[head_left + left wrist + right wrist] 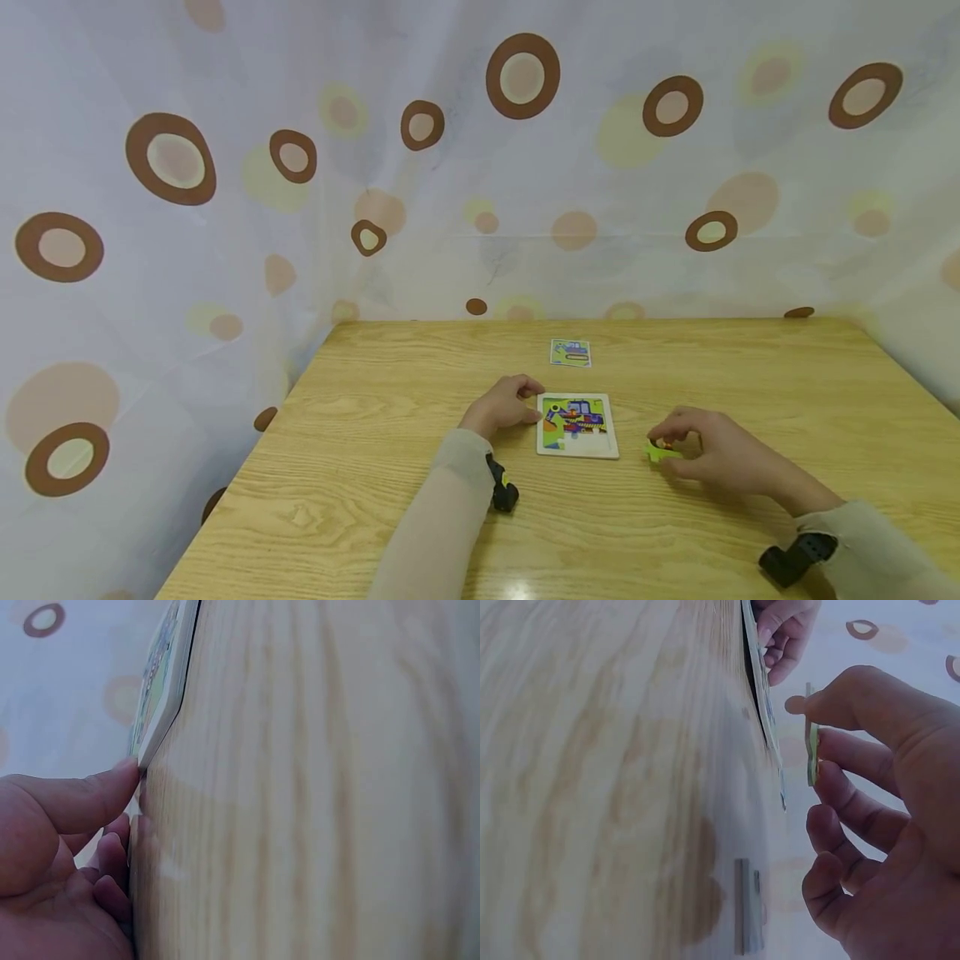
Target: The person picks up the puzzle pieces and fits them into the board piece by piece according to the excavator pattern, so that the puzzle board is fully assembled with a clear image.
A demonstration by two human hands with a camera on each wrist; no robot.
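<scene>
A square jigsaw board (577,451) with a pale frame lies on the table, showing a colourful digger-like vehicle; its lower right area is bare. My left hand (504,405) is at its left side, the thumb touching the frame edge in the left wrist view, the other fingers loosely bent beside it. To the right of the board, my right hand (720,454) pinches a small yellow-green jigsaw piece (662,454) with dark and orange marks. In the right wrist view the piece (813,754) stands edge-on between thumb and fingers, apart from the board.
Behind the board lies a small picture card (571,353) with a similar vehicle. The wooden table (360,417) reaches back to a hanging white cloth (450,183) with brown and peach rings, which also closes off the left and right sides.
</scene>
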